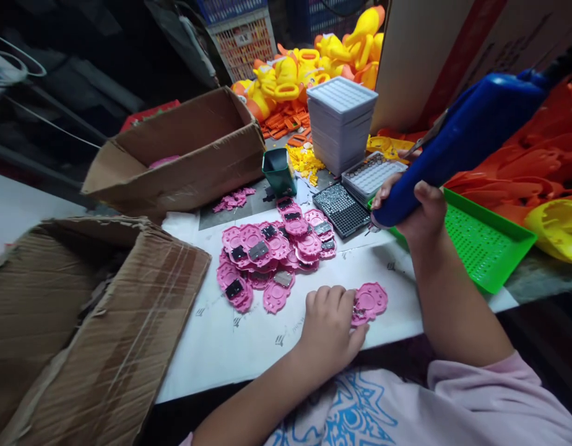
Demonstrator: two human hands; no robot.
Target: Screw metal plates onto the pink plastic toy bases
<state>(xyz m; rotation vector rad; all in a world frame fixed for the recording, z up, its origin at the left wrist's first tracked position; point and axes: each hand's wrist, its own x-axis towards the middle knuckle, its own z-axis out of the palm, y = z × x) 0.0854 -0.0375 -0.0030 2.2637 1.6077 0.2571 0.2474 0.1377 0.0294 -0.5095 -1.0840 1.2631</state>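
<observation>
My left hand rests on the white-covered table, its fingers closed on the left edge of a pink plastic casing. The casing lies flat near the table's front edge, with small metal bits by my fingertips. Raised over the right side, my right hand is wrapped around a blue electric screwdriver, whose cord runs off at the upper right. Its lower end points down near the black screw tray. Left of my hands is a heap of similar pink casings, several with black or grey plates on them.
Two open cardboard boxes stand at the left. Behind the heap are a dark green cup, stacked white trays and yellow toy parts. A green basket and orange parts are at the right.
</observation>
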